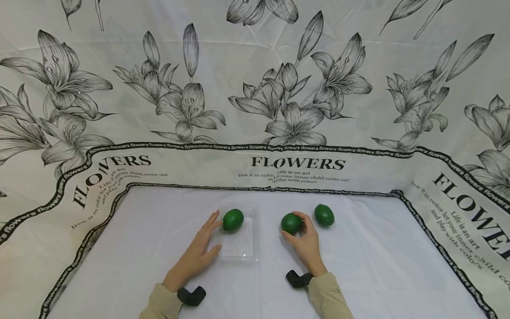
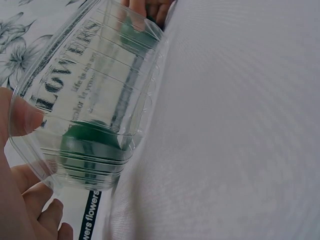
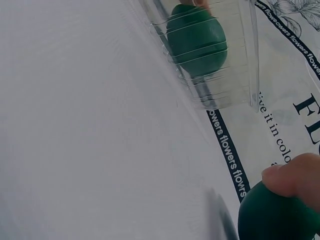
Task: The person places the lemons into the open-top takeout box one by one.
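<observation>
We've got our left hand [image 1: 195, 252], fingers loosely spread, against the clear plastic container [image 1: 243, 244] lower-middle, probably steadying it, one lime [image 1: 233, 220] inside. Right of centre, our right hand [image 1: 306, 243] pinches a second lime [image 1: 291, 223], likely for control, near a third lime [image 1: 324, 215].

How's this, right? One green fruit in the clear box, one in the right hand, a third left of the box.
Not quite: the head view shows the third green fruit to the right of the clear box, not left. The rest holds.
</observation>
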The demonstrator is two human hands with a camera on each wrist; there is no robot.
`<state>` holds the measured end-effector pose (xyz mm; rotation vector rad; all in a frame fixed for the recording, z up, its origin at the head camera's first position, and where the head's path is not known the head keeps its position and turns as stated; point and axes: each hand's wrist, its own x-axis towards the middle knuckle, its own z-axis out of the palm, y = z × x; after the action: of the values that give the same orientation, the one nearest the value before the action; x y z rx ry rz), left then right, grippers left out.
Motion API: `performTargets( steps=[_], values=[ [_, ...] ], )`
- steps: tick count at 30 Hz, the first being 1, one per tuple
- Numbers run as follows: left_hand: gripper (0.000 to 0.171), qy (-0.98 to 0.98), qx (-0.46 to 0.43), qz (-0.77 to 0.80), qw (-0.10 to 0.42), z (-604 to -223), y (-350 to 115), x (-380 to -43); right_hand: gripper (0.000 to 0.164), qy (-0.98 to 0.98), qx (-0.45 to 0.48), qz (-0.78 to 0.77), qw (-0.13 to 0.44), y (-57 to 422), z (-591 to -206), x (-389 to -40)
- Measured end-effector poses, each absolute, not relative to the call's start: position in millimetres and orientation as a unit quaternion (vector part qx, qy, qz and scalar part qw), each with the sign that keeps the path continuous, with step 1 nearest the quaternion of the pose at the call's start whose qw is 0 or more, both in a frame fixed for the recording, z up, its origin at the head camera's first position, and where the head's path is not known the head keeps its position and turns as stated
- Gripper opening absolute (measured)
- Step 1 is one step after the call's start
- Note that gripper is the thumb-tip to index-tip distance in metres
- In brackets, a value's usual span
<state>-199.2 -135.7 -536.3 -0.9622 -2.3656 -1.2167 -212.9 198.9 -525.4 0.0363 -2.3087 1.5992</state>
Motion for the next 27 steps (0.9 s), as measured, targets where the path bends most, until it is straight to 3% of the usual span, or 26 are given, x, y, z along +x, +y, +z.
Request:
performTargets(
  steps=[20, 27],
  values=[
    [0.061, -0.824, -0.334, -0.431, 0.153, -539, -136, -200, 0.068, -0.793, 0.044, 0.581, 0.176, 186, -512, -208],
    [0.06, -0.823, -0.342, -0.424, 0.164, -541, -136, -201, 0.066, -0.786, 0.065, 0.589, 0.175, 172, -484, -194]
  ],
)
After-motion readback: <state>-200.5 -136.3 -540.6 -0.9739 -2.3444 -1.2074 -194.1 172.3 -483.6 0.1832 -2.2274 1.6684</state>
